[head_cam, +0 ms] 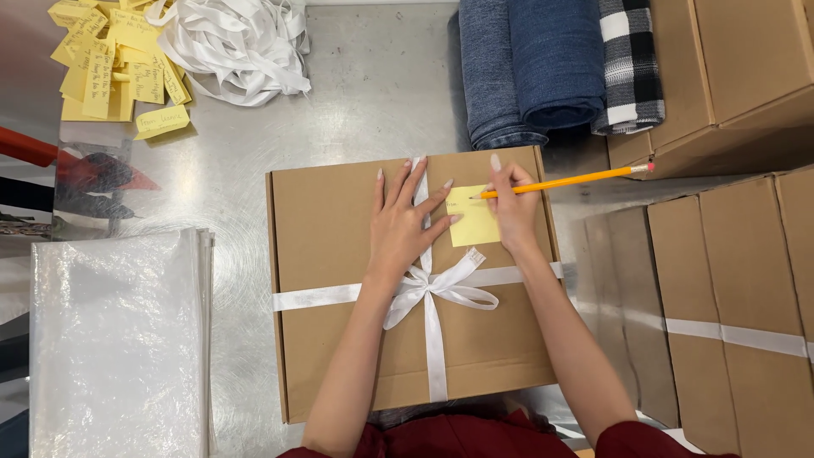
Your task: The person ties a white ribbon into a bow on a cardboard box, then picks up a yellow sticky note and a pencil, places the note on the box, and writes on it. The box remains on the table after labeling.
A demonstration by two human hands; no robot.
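My left hand [405,222] lies flat, fingers spread, on the box [339,254], fingertips holding down the left edge of the yellow note [473,222]. My right hand [513,208] pinches a pencil [566,181], its tip on the note's far edge. The ribbon [432,293] bow sits just near of the note.

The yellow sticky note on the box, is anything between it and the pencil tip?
Nothing visible. The pencil in the right hand has its tip at the sticky note; the left hand lies flat beside it.
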